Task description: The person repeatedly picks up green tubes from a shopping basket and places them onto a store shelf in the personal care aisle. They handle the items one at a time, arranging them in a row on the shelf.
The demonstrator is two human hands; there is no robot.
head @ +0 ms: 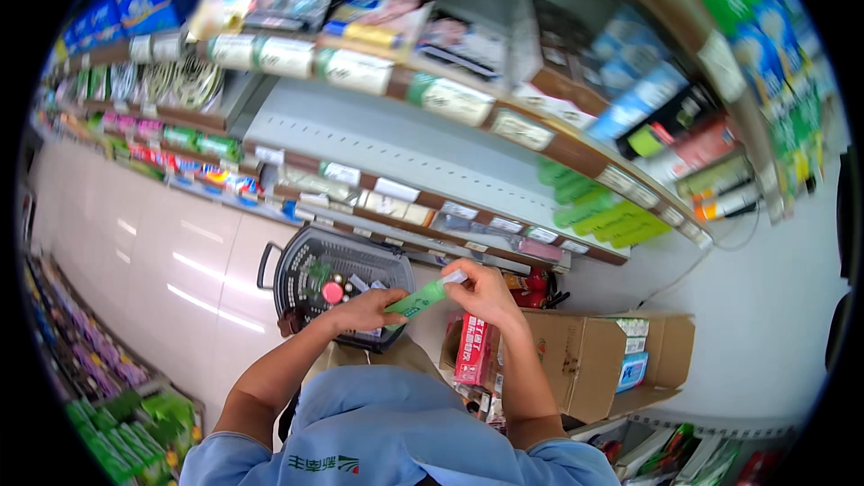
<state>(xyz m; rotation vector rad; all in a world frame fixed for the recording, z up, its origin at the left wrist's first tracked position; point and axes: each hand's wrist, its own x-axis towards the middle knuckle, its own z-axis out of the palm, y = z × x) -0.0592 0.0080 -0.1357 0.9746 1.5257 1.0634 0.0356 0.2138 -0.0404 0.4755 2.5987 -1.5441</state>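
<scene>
A green bottle with a white cap is held between my two hands, tilted up to the right. My left hand grips its lower end. My right hand has its fingers at the white cap; whether it turns the cap cannot be told. Just below and left of the bottle stands a dark grey plastic shopping basket on the floor. Inside it lie a round pink-topped item, a green item and several small containers, partly hidden by my left hand and forearm.
Store shelves with price tags and packaged goods run across the front. Open cardboard boxes stand at the right, near a red fire extinguisher. More stocked shelves line the lower left.
</scene>
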